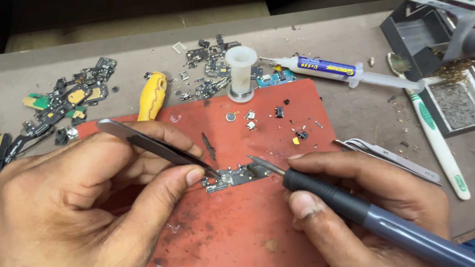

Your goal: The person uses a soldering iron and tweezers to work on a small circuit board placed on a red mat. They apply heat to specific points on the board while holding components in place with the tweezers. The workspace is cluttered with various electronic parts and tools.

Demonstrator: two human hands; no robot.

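Small circuit board (236, 177) lies mid red mat (247, 237), near front. Left hand (78, 224) pinches tweezers (151, 144) shut – tips press board's left end. Right hand (366, 208) grips soldering iron (367, 214) like pen, tip touching board's right end. Looks like work is in middle – not done (tiny loose parts (276, 118) wait further back on mat). 2 hands apart.

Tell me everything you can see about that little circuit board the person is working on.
The small circuit board is a narrow, dark strip with silvery metal parts along it, lying flat on the worn red mat. The left hand pins its left end with the tips of grey metal tweezers. The right hand holds a pen-like soldering iron whose pointed tip meets the board's right end. Its finer details are too small to make out.
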